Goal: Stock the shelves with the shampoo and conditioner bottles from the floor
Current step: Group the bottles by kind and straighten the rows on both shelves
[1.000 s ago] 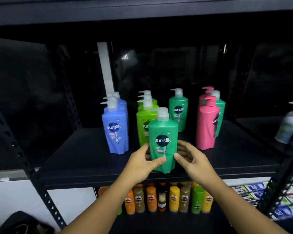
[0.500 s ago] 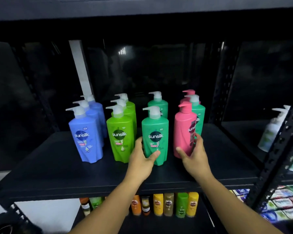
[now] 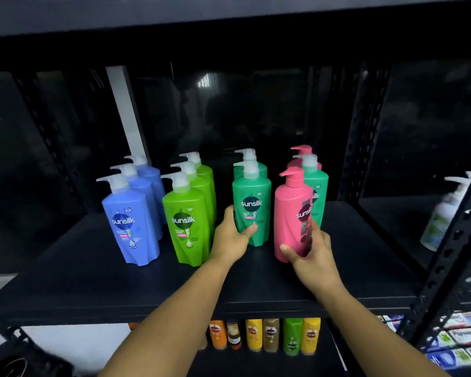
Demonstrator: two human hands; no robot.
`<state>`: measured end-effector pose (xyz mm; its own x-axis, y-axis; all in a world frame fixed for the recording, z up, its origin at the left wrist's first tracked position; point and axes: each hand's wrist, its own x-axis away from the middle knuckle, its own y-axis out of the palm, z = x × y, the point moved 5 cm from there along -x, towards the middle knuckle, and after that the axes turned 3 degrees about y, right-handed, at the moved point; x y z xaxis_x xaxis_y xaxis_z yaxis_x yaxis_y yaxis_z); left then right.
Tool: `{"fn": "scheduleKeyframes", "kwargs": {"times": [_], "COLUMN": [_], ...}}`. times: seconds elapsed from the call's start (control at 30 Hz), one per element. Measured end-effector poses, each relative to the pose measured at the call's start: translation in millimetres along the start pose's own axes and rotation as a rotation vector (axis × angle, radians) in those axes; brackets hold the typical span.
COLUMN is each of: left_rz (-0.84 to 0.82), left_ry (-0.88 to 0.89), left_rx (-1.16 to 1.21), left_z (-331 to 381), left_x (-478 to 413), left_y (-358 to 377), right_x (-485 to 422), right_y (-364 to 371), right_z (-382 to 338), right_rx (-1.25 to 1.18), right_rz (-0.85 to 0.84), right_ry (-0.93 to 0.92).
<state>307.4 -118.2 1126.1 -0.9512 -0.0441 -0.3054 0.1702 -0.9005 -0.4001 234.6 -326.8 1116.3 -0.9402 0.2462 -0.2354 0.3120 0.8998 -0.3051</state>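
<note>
Pump bottles stand in four rows on a black shelf (image 3: 93,289): blue bottles (image 3: 129,221), lime green bottles (image 3: 186,221), teal green bottles and pink bottles. My left hand (image 3: 230,238) grips the lower part of the front teal bottle (image 3: 252,202), thumb across its front. My right hand (image 3: 309,248) grips the base of the front pink bottle (image 3: 291,213), which stands turned with its label facing right. Behind the pink bottle stand another teal bottle (image 3: 317,186) and a second pink one (image 3: 303,152).
A shelf board overhangs close above. Black perforated uprights (image 3: 452,240) frame the right side, with a white pump bottle (image 3: 443,213) on the neighbouring shelf. Small orange, yellow and green bottles (image 3: 269,336) line the shelf below. Packets (image 3: 462,338) fill the lower right.
The teal bottle has been pushed back in line behind the front row. My right hand left it and took hold of the front pink bottle. The view shifted right.
</note>
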Motion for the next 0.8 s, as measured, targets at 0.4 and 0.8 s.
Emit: {"fn": "scheduleKeyframes", "kwargs": {"times": [0.4,0.8], "left_rz": [0.012,0.034], "left_ry": [-0.016,0.040], "left_rx": [-0.002,-0.002], "left_z": [2,1], "left_x": [-9,19], "left_y": [3,-3], "right_x": [4,12], "right_y": [0,1], "right_z": [2,-9], "right_rx": [-0.107,-0.140], "right_rz": [-0.093,-0.153], "right_ry": [0.037,0.024]}}
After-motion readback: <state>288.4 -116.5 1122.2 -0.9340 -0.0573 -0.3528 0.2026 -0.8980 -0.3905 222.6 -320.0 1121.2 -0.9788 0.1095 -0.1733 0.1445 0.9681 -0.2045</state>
